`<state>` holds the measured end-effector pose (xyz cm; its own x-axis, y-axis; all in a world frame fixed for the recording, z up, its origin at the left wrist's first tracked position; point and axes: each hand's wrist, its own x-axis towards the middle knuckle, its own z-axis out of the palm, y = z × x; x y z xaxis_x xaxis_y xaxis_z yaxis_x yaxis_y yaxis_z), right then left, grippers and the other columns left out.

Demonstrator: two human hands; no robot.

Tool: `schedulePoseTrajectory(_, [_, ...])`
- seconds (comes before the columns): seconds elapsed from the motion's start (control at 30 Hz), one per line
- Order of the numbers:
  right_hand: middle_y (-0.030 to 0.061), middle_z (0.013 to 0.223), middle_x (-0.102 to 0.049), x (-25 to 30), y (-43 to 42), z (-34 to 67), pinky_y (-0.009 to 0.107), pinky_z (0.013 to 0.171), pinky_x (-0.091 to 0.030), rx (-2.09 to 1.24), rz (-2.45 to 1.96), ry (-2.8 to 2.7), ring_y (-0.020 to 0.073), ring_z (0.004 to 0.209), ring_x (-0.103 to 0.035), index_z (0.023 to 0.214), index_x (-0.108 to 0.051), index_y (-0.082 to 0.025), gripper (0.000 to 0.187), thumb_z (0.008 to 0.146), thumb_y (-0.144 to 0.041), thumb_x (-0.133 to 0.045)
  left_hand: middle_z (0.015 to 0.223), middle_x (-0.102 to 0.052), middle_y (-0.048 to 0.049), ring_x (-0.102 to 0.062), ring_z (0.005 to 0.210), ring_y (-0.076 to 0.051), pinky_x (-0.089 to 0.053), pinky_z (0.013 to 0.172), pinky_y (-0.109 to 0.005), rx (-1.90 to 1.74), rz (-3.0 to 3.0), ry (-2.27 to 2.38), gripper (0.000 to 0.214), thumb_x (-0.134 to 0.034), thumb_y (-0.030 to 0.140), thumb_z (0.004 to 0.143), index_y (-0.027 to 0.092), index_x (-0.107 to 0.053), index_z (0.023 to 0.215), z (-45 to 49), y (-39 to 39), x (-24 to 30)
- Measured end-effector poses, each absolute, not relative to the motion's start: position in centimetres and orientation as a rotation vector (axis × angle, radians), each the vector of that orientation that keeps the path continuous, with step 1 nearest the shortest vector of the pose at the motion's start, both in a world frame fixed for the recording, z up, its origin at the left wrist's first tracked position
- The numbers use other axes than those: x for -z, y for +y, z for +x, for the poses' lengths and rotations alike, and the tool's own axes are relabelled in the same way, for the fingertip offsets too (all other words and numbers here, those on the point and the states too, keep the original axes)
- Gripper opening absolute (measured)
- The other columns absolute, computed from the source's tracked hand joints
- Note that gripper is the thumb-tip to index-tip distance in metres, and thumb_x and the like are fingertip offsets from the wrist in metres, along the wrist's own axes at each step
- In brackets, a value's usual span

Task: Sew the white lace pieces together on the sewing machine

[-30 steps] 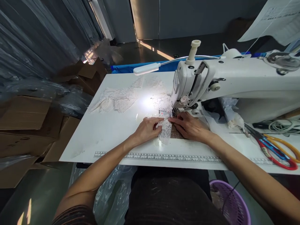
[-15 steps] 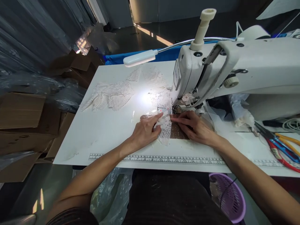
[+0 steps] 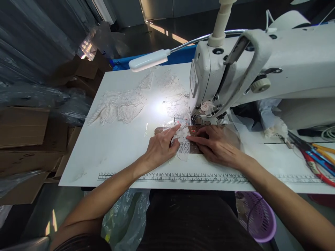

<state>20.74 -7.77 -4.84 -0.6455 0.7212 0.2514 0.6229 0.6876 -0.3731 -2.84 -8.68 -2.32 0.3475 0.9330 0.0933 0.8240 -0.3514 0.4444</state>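
A strip of white lace [image 3: 184, 150] lies at the front of the sewing machine [image 3: 209, 76], its far end by the presser foot [image 3: 194, 120]. My left hand [image 3: 162, 143] rests on the lace's left side, index finger stretched forward and thumb apart, pressing it flat. From the right, my right hand [image 3: 216, 143] lies over the brown plate [image 3: 195, 148], its index fingertip touching the lace's right edge. Neither hand grips anything visible. More white lace [image 3: 178, 104] lies behind the needle area.
A lace pile [image 3: 120, 104] spreads over the white table [image 3: 86, 157]. A lamp [image 3: 149, 60] hangs above. Scissors [image 3: 314, 157] lie at right, and a printed ruler [image 3: 170, 177] runs along the front edge. Cardboard boxes [image 3: 23, 129] stand left; a purple basket [image 3: 261, 219] is below.
My right hand's index finger has shifted slightly toward me and left, onto the lace's edge. My left hand stays on the lace. The camera view has shifted slightly.
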Motion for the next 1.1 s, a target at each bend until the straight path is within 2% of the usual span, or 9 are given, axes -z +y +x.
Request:
schedulePoseTrajectory(0.13, [0.0103, 0.117, -0.056, 4.7, -8.1, 21.0, 0.051, 0.091, -0.043, -0.332, -1.06, -2.576, 0.03, 0.108, -0.053, 0.131, -0.059, -0.036, 0.04, 0.093, -0.027, -0.049, 0.066, -0.052, 0.0023, -0.052, 0.069, -0.015, -0.039, 0.056, -0.024, -0.477, 2.292, 1.575, 0.055, -0.044, 0.022, 0.089, 0.019, -0.041, 0.143, -2.8, -8.7, 2.5])
schedulePoseTrajectory(0.27, [0.0106, 0.118, -0.054, 5.0, -8.1, 20.9, 0.05, 0.089, -0.043, -0.303, -1.089, -2.597, 0.0291, 0.104, -0.054, 0.134, -0.056, -0.036, 0.043, 0.093, -0.028, -0.05, 0.071, -0.055, 0.0012, -0.053, 0.072, -0.016, -0.043, 0.058, -0.026, -0.483, 2.259, 1.557, 0.053, -0.045, 0.024, 0.09, 0.018, -0.04, 0.142, -3.0, -8.7, 2.4])
schedulePoseTrajectory(0.47, [0.011, 0.116, -0.054, 5.2, -8.0, 20.9, 0.049, 0.087, -0.043, -0.276, -1.083, -2.591, 0.0301, 0.104, -0.052, 0.135, -0.055, -0.036, 0.045, 0.092, -0.025, -0.051, 0.08, -0.058, -0.001, -0.054, 0.071, -0.015, -0.05, 0.065, -0.031, -0.51, 2.177, 1.492, 0.06, -0.052, 0.037, 0.09, 0.012, -0.037, 0.143, -3.8, -8.4, 1.7])
schedulePoseTrajectory(0.63, [0.0107, 0.118, -0.054, 5.2, -8.2, 20.8, 0.049, 0.086, -0.043, -0.275, -1.094, -2.58, 0.0291, 0.101, -0.053, 0.133, -0.057, -0.037, 0.045, 0.09, -0.023, -0.053, 0.08, -0.062, -0.0005, -0.055, 0.061, -0.011, -0.05, 0.06, -0.026, -0.549, 2.067, 1.469, 0.053, -0.053, 0.029, 0.091, 0.013, -0.042, 0.14, -4.4, -8.1, 1.5])
schedulePoseTrajectory(0.77, [0.0113, 0.115, -0.056, 4.8, -8.3, 20.7, 0.046, 0.082, -0.045, -0.271, -1.09, -2.574, 0.0287, 0.101, -0.054, 0.128, -0.062, -0.034, 0.04, 0.092, -0.022, -0.05, 0.076, -0.065, -0.0002, -0.058, 0.061, -0.011, -0.05, 0.057, -0.023, -0.6, 2.026, 1.409, 0.05, -0.049, 0.023, 0.093, 0.013, -0.038, 0.141, -4.6, -7.9, 1.5])
schedulePoseTrajectory(1.03, [0.013, 0.115, -0.056, 4.5, -8.4, 20.5, 0.048, 0.083, -0.047, -0.279, -1.08, -2.568, 0.0309, 0.105, -0.055, 0.129, -0.061, -0.032, 0.041, 0.091, -0.02, -0.05, 0.075, -0.064, -0.0008, -0.057, 0.061, -0.012, -0.049, 0.058, -0.025, -0.611, 2.086, 1.44, 0.051, -0.047, 0.02, 0.092, 0.01, -0.037, 0.142, -4.5, -8.2, 2.1])
schedulePoseTrajectory(1.1, [0.0128, 0.115, -0.056, 4.5, -8.3, 20.5, 0.05, 0.084, -0.047, -0.31, -1.093, -2.56, 0.0312, 0.105, -0.056, 0.128, -0.062, -0.032, 0.04, 0.091, -0.02, -0.049, 0.076, -0.062, -0.0006, -0.055, 0.063, -0.012, -0.047, 0.058, -0.025, -0.597, 2.157, 1.456, 0.047, -0.048, 0.022, 0.092, 0.012, -0.043, 0.138, -4.6, -8.1, 2.1])
